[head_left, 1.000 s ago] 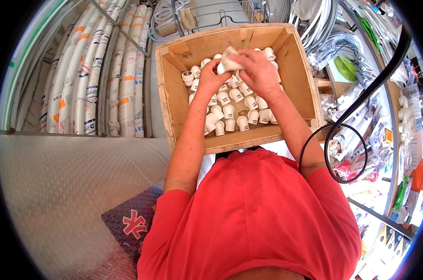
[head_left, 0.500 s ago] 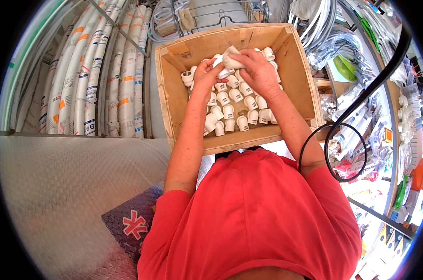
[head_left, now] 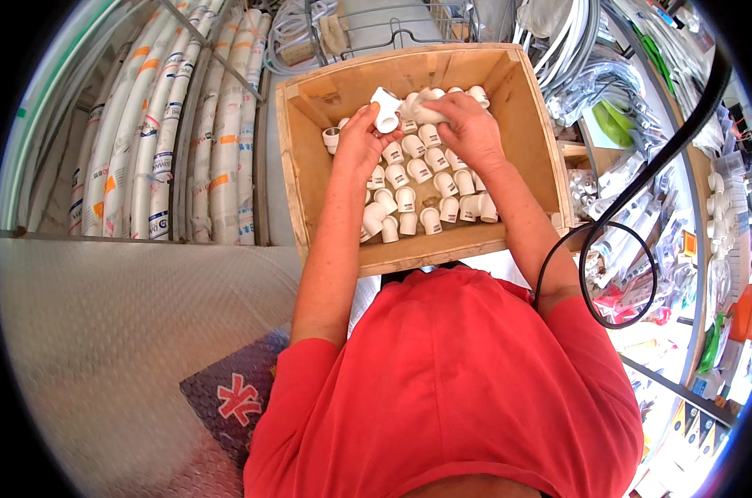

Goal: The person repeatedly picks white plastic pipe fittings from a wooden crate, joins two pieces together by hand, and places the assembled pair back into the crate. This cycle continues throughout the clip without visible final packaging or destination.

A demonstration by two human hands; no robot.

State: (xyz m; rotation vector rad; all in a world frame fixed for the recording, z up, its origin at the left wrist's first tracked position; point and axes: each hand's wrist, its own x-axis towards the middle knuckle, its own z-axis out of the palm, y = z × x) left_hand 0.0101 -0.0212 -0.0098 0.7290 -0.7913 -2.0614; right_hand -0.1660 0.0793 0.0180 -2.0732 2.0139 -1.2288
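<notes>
A white plastic pipe fitting point(head_left: 385, 109) is gripped between the fingers of my left hand point(head_left: 360, 139), over the far left part of a wooden box point(head_left: 432, 254). My right hand point(head_left: 471, 130) is closed on a crumpled off-white cloth point(head_left: 420, 107), just right of the fitting. Under both hands, many white pipe elbows point(head_left: 419, 171) stand in loose rows on the box floor. My right palm and fingers partly hide the elbows at the back.
Wrapped white pipes point(head_left: 225, 133) lie in a rack at left. Behind the box is a wire basket point(head_left: 393, 37). Coiled hoses and bagged parts point(head_left: 637, 195) crowd the right, where a black cable point(head_left: 651, 170) loops near my right arm. Bubble wrap point(head_left: 144, 332) covers the near left surface.
My hands have drawn apart. The cloth has moved right, off the fitting, with my right hand, and the fitting now shows more fully in my left hand.
</notes>
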